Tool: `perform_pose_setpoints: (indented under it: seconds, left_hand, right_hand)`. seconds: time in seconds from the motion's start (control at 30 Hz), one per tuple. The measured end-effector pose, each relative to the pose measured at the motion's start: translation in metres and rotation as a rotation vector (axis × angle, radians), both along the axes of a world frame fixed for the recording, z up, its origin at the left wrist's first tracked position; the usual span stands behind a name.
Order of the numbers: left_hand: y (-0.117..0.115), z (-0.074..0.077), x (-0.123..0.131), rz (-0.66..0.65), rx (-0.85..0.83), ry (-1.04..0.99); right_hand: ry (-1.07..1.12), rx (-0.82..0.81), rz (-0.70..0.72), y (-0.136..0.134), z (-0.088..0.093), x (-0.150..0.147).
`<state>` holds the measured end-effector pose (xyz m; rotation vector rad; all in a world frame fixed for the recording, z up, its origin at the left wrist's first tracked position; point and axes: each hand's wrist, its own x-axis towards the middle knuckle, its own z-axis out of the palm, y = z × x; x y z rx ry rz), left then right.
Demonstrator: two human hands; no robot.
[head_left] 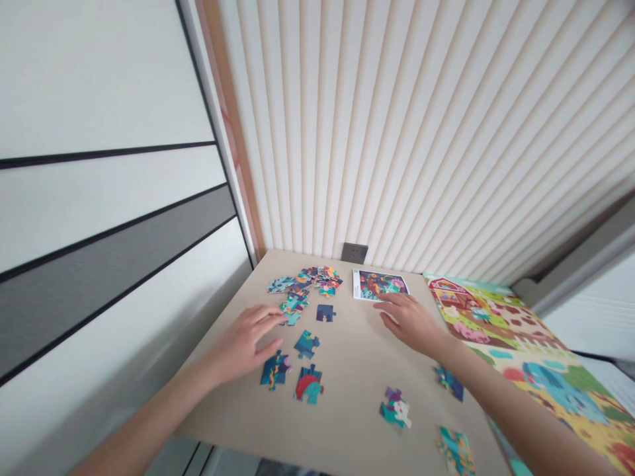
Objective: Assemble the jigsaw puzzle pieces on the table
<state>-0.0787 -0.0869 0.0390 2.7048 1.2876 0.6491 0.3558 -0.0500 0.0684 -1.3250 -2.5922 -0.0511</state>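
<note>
- Where it rises behind everything, the slatted wall fills most of the view.
- Below it, the beige table runs from the wall toward the person.
- A farm puzzle, brightly coloured and assembled, lies along the table's right side.
- The left hand lies low over the table, palm down, fingers apart and stretched forward, clamped on nothing. Its fingertips reach a teal piece at the near edge of the pile.
- The right hand is also palm down with fingers loosely spread and holds nothing. Its fingertips lie at the near edge of the card, and I cannot tell whether they touch it.
- The pile of loose pieces sits near the wall, left of centre, just beyond the left hand.
- The card, a printed picture with a white border, lies flat just right of the pile.
- A dark blue piece lies alone between the hands.
- Three pieces lie just right of the left hand, the nearest one beside the thumb.
- Single pieces lie apart on the near right of the table, close to the right forearm.
- A grey socket sits on the wall at the table's far edge.
</note>
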Motion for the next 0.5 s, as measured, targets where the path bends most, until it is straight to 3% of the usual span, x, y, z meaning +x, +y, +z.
perform_pose_setpoints:
  seconds: [0.1, 0.23, 0.33, 0.5]
  left_hand:
    - [-0.042, -0.01, -0.013, -0.053, -0.089, 0.092]
    - [-0.06, -0.036, -0.027, -0.036, -0.096, 0.095]
    - [-0.055, -0.05, -0.032, -0.001, -0.07, 0.088]
    - [-0.048, -0.054, -0.032, 0.006, -0.023, 0.059]
  right_hand:
    - [0.018, 0.041, -0.205, -0.038, -0.018, 0.081]
    - [0.022, -0.028, -0.368, -0.069, -0.04, 0.154]
    - [0.035, -0.095, -0.393, -0.079, -0.045, 0.161]
    - [0.083, -0.178, -0.299, -0.067, -0.04, 0.13]
